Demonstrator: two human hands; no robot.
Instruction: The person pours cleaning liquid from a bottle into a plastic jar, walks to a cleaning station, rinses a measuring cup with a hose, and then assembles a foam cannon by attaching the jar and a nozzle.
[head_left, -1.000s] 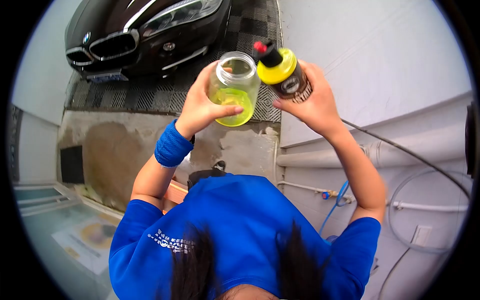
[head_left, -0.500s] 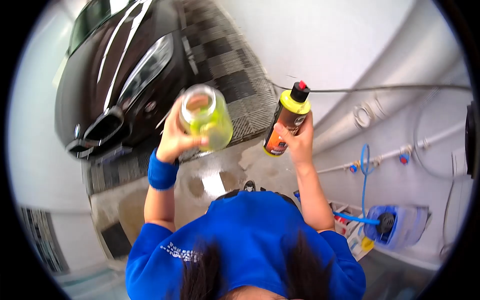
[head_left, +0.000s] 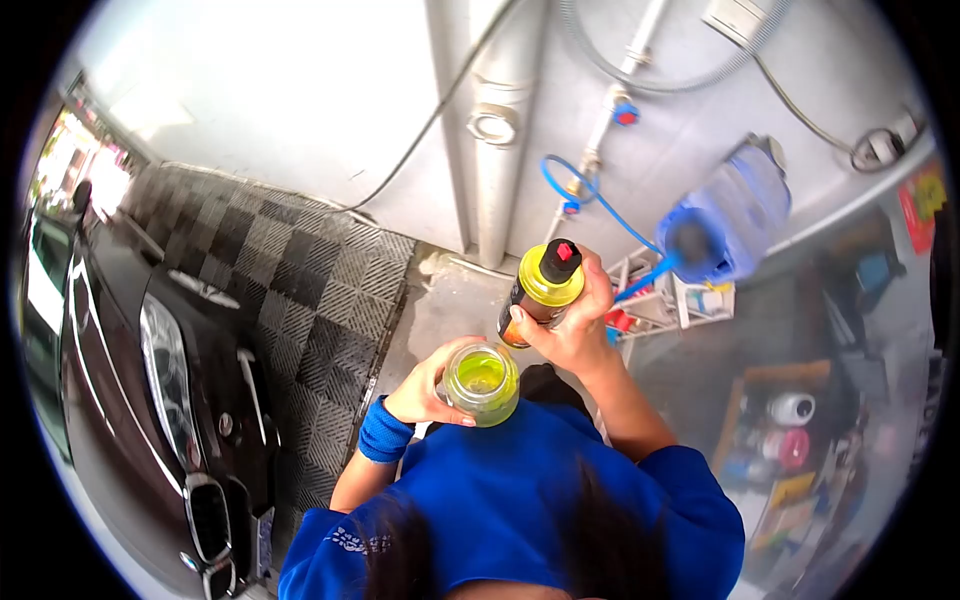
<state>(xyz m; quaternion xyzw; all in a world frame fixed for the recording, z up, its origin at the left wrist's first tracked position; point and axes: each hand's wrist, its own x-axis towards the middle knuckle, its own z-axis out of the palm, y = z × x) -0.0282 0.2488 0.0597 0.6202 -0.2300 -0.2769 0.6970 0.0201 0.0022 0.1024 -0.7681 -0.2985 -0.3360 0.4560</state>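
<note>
My left hand (head_left: 424, 390), below a blue wristband, is wrapped round a clear open-mouthed jar (head_left: 492, 408). Yellow-green liquid shows inside it, and no lid is on it. My right hand (head_left: 582, 335) grips a yellow bottle (head_left: 548, 292) with a dark label. Its black cap (head_left: 557, 264) has a red tip and points up toward me. The bottle is held a little above and right of the jar, close to it. Whether the red tip is open cannot be made out.
A dark car (head_left: 110, 370) stands at left on black and grey floor tiles (head_left: 310, 270). Ahead are a wall pipe (head_left: 493, 190) and a hanging cable. To the right are a blue water jug (head_left: 735, 215) with a blue hose, a white rack (head_left: 660, 305) and a box of bottles (head_left: 745, 400).
My view has swung right, away from the car. Both hands have come nearer my body and closer together, still holding the jar and the bottle.
</note>
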